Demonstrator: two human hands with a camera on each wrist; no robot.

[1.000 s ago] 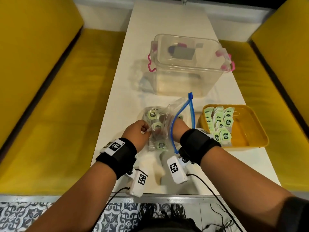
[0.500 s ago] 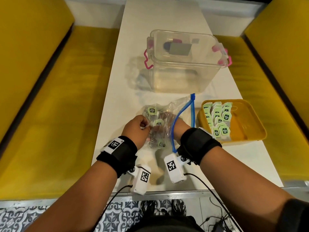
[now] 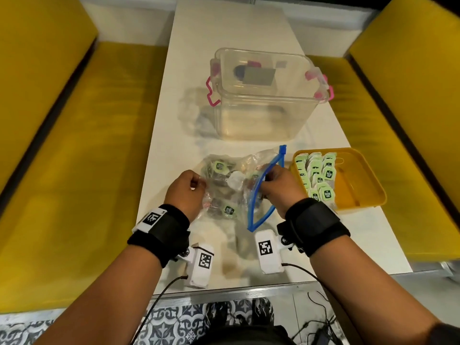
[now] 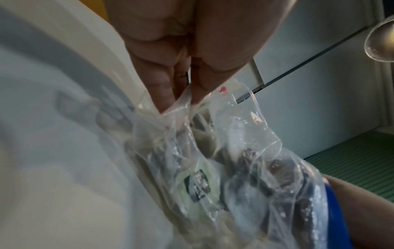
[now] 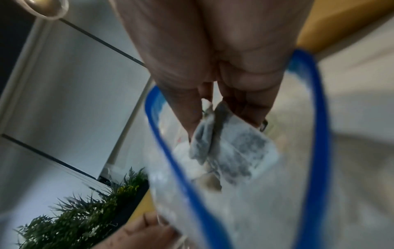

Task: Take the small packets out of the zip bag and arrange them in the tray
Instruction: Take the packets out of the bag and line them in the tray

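1. The left hand (image 3: pixel 185 189) pinches the left side of the zip bag (image 3: pixel 231 188) between thumb and fingers, at about 7 o'clock on the white table (image 3: pixel 249 31).
2. The right hand (image 3: pixel 280 185) is at the bag's blue zip mouth (image 3: pixel 261 192). Its fingers (image 5: pixel 185 107) pinch a small packet (image 5: pixel 234 151) inside the mouth.
3. The zip bag is clear and crinkly, held between the two hands. More small green packets (image 3: pixel 219 166) show through it.
4. The yellow tray (image 3: pixel 358 180) sits at 3 o'clock from the bag, just beside it. Rows of packets (image 3: pixel 317 174) fill its left half.
5. A clear box (image 3: pixel 263 115) with pink handles stands at 12 o'clock, farther away.
6. Yellow seats (image 3: pixel 74 145) run along both sides of the table.
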